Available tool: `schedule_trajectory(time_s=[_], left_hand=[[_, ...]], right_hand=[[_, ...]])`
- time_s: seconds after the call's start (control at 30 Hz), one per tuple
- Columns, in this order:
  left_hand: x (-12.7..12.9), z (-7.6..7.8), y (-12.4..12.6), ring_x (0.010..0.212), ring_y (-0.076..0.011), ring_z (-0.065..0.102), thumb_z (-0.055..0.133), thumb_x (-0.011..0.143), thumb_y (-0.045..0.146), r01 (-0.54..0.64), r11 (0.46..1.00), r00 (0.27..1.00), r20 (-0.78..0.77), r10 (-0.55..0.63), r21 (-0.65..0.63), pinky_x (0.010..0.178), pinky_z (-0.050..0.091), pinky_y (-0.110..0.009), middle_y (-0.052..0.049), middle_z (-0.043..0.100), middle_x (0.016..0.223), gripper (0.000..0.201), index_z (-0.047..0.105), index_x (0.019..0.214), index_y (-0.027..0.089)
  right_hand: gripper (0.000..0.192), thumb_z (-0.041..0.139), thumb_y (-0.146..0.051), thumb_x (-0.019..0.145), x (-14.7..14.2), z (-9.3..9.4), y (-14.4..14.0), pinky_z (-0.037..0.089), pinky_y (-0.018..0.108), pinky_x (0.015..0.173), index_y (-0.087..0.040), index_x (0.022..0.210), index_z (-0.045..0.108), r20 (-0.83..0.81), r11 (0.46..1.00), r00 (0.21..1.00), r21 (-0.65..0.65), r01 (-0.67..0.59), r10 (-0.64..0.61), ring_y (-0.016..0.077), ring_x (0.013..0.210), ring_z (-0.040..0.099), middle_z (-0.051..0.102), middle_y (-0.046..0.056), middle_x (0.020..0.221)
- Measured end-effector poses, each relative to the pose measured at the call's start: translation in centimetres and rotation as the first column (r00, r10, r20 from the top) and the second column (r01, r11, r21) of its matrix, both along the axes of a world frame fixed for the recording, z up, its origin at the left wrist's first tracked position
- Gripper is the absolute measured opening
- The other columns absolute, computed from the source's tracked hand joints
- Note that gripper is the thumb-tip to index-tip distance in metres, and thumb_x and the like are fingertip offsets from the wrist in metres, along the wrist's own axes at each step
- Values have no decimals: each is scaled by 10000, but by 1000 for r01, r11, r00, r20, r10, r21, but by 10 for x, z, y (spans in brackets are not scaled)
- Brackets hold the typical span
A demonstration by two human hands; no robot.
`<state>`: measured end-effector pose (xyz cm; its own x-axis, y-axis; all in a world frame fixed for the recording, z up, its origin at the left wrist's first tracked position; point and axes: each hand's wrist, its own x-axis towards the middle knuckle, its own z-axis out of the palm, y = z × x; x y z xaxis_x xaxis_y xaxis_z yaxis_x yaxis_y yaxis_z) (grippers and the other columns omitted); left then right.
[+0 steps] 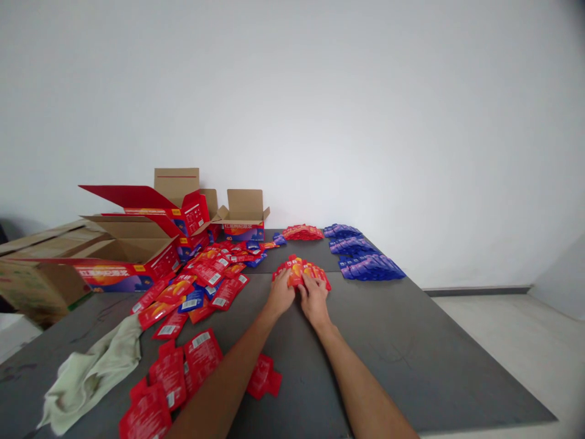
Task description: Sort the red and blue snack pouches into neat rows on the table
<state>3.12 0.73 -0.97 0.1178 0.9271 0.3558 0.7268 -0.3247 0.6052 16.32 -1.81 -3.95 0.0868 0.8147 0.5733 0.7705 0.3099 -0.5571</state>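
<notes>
A fanned row of red pouches point(320, 272) with orange pictures lies on the grey table in front of me. At its left part my left hand point(280, 294) has its fingers closed on a red pouch point(296, 264). Just beside it, my right hand point(313, 296) is closed on the near edge of the same pouches, its fingertips over them. The fingers hide parts of the pouches. Behind this row sits an overlapping red pile point(303, 232), with several fanned stacks of blue pouches point(371, 267) to its right.
Loose red and blue pouches point(212, 273) are heaped left of my hands. More red pouches point(168, 375) lie face down near my left forearm, by a pale cloth point(95, 373). Open printed boxes point(119, 277) and a smaller box point(244, 231) stand behind. The table's right edge point(475, 356) borders the floor.
</notes>
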Motion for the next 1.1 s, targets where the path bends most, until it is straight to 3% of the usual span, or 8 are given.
schedule_trajectory(time_s=[0.13,0.27,0.53,0.77,1.1], left_hand=[[7,-19,9,1389,-198,377,446,850,115,33,999,989,-142,-30,18,1170,289,-385,-73,501,1452,534,517,1373,194],[10,-30,8,1415,-224,316,379,904,149,10,998,978,-209,2,54,1148,294,-408,-95,459,1483,512,474,1407,160],[12,-34,5,1453,-257,209,335,940,184,-41,999,954,-296,42,8,1141,261,-460,-56,400,1530,505,443,1431,230],[12,-37,4,1442,-324,237,405,945,289,-82,995,944,-326,57,-64,1144,234,-495,-103,344,1557,519,409,1458,208],[7,-40,7,1392,-287,351,347,967,249,-75,997,951,-302,64,-27,1114,296,-476,-89,417,1515,481,437,1439,235]], right_hand=[[378,438,-326,981,6,-13,8,320,467,1009,-281,1327,584,46,993,992,-25,115,-114,295,1215,426,593,63,1328],[407,390,-317,991,7,-21,8,307,489,1004,-350,1370,535,103,983,984,-99,157,-147,310,1319,350,559,49,1375],[471,300,-304,1002,2,-12,0,258,484,1054,-387,1452,413,265,949,952,-228,216,-153,270,1427,195,410,-13,1512],[465,296,-346,1005,2,-11,1,280,471,1047,-362,1452,422,296,938,940,-244,247,-171,256,1424,209,363,12,1538],[454,326,-332,993,2,-13,2,278,481,1057,-341,1424,467,247,951,954,-214,225,-170,261,1413,237,406,27,1511]])
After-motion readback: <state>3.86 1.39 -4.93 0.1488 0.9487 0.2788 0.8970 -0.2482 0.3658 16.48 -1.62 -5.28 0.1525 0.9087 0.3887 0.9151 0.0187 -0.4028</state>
